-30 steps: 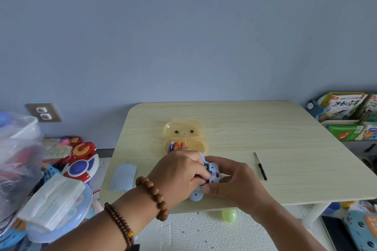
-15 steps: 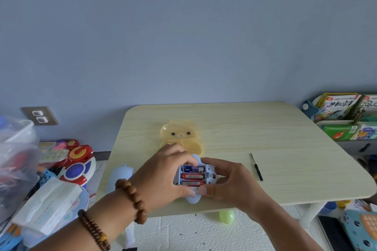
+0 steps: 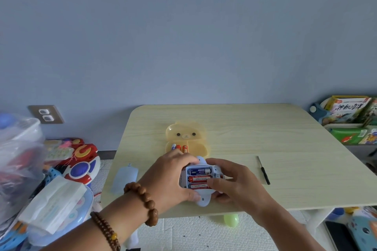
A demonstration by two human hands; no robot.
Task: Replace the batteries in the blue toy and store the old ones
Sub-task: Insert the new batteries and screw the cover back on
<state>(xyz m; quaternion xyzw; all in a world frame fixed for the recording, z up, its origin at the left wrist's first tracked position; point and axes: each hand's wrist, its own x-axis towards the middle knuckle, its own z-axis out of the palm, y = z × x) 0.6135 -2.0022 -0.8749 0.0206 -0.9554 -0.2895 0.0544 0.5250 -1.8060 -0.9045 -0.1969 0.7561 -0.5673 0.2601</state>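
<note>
The pale blue toy [image 3: 203,199] lies face down near the table's front edge with its battery bay open. Three batteries [image 3: 199,178] sit in the bay, one blue and two red. My left hand [image 3: 169,177] grips the toy's left side. My right hand [image 3: 234,181] holds its right side, fingers curled by the bay's edge. Just behind the toy stands an open yellow bear-shaped case [image 3: 186,137] holding three batteries [image 3: 179,148]. The toy's light blue battery cover [image 3: 124,178] lies on the table at the left.
A small black screwdriver [image 3: 263,170] lies on the wooden table [image 3: 265,128] to the right. Toys and a plastic bag [image 3: 18,161] crowd the floor at the left. Books [image 3: 350,112] fill a shelf at the right. A green ball [image 3: 231,220] sits under the table's front edge.
My left hand drew back from over the battery bay to the toy's left side, so the three batteries in it now show. The yellow case's batteries are visible again.
</note>
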